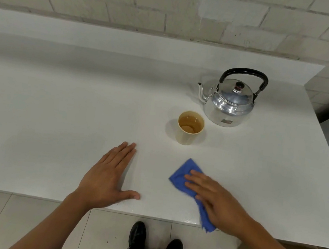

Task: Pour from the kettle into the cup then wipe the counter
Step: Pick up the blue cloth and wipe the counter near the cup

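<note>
Cloth (181, 179), blue, near front edge of counter (58, 100); right hand (218, 202) flat on it, fingers spread, pressing, not clenched — wiping, prob. Left hand (106, 177) open, palm down, bracing. Cup (190, 127) upright w/ brownish liquid, part full; pour looks done. Kettle (230, 100) just behind, lid on, contents unseen.

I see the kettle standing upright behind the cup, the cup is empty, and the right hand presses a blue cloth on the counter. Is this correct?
One detail is wrong: the cup is not empty; the head view shows brownish liquid in it. The rest holds: the kettle stands upright behind the cup, and the right hand presses the blue cloth on the counter.
</note>
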The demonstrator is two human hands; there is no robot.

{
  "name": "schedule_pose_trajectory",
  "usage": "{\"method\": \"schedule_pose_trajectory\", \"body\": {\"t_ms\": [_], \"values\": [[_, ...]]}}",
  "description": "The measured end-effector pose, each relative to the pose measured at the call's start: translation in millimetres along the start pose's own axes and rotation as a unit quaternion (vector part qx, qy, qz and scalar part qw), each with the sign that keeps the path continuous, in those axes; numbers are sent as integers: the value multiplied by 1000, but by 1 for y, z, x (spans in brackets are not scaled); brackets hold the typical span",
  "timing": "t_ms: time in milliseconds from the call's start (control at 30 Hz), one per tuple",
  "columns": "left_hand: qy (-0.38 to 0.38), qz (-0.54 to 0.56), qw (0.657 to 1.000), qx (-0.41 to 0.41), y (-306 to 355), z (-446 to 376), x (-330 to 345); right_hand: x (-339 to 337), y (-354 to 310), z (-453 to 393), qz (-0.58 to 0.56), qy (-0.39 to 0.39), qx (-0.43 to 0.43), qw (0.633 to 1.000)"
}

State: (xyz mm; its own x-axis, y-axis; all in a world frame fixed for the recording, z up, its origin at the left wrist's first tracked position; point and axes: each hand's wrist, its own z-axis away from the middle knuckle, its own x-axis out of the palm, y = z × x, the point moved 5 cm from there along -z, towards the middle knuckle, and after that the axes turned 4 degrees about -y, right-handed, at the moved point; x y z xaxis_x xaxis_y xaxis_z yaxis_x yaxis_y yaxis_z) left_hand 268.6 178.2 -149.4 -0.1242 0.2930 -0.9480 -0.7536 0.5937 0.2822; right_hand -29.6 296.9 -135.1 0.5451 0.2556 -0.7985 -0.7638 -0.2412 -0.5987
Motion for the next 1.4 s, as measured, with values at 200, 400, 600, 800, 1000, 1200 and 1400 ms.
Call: {"method": "schedule_pose_trajectory", "body": {"t_ms": [200,400,600,800,1000,1200,1400], "values": [[-4,3,1000,-1,2,0,-2,-26,27,-4,14,135,167,977],[26,68,997,-12,14,-8,-8,-42,23,4,-61,237,210,947],[58,137,986,80,89,-41,-16,-56,37,37,-39,280,327,902],[23,199,975,96,176,-87,-9,-44,39,55,-55,270,395,876],[4,163,983,79,214,-135,-3,-41,33,57,-42,259,408,874],[-24,51,997,48,220,-164,4,-28,27,68,-23,221,429,875],[-19,-14,996,89,212,-154,11,-25,22,75,-10,224,412,883]]}}
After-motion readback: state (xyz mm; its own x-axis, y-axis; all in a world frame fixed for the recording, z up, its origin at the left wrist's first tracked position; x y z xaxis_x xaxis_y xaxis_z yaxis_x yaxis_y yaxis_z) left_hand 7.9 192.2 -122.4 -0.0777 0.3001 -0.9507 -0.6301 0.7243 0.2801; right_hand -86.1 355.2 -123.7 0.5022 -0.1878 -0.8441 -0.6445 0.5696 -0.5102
